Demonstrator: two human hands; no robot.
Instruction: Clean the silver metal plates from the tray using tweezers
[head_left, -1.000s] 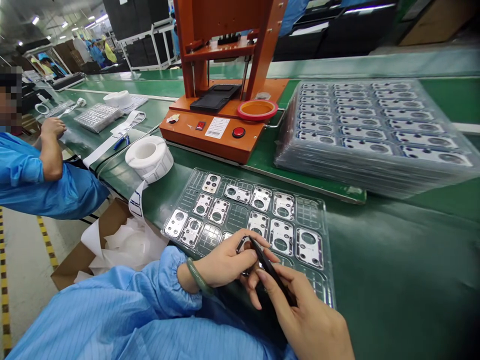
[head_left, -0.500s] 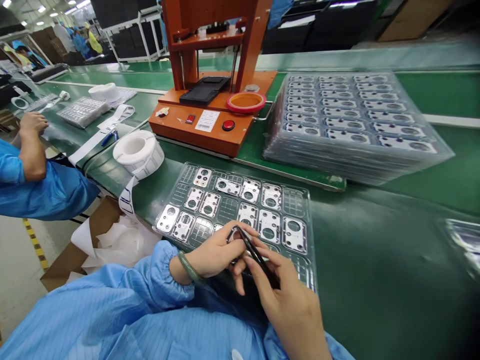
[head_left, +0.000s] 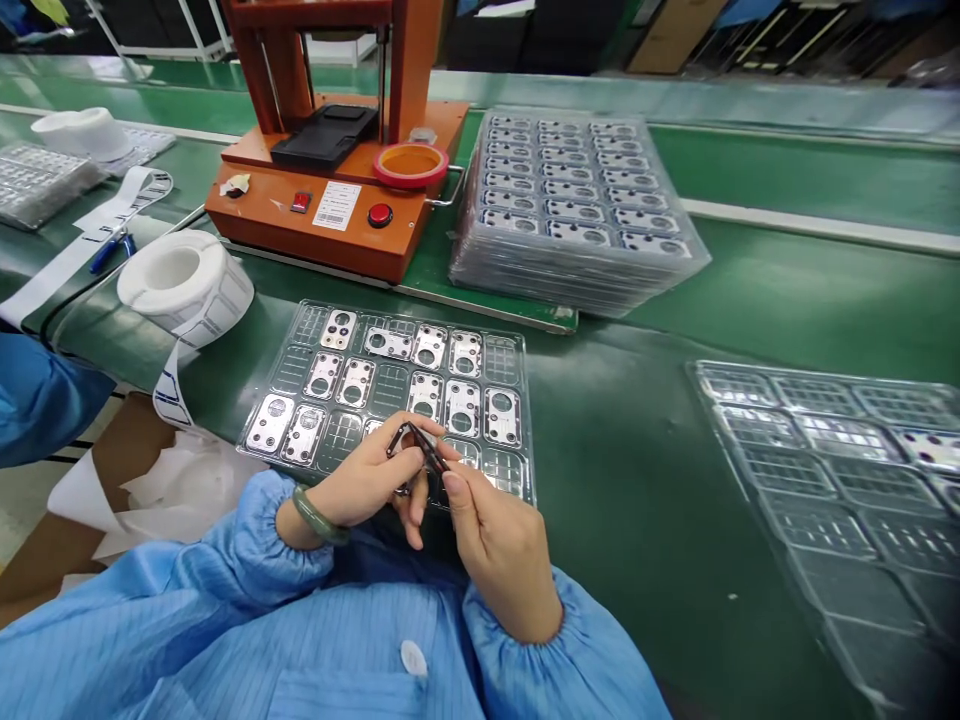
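Observation:
My left hand [head_left: 382,475], with a green bangle at its wrist, is closed around a small dark-edged metal plate [head_left: 403,440], mostly hidden by the fingers. Against that plate, my right hand [head_left: 499,535] grips slim black tweezers [head_left: 433,458]; their rear part is covered by the hand. Both hands are over the near edge of a clear plastic tray [head_left: 392,388]. Several silver plates with a round hole lie in its pockets, such as one plate [head_left: 501,415] at the right; other pockets hold nothing.
An orange press [head_left: 315,240] stands behind the tray, with a red tape ring [head_left: 411,166] on it. Right of it rises a stack of filled trays [head_left: 577,260]. A label roll [head_left: 184,285] is at left, another clear tray [head_left: 825,500] at right, a cardboard box [head_left: 135,430] below left.
The view has swung right, bringing the right-hand tray further in and the co-worker's arm out. My right hand now covers more of the tweezers; the left keeps its hold.

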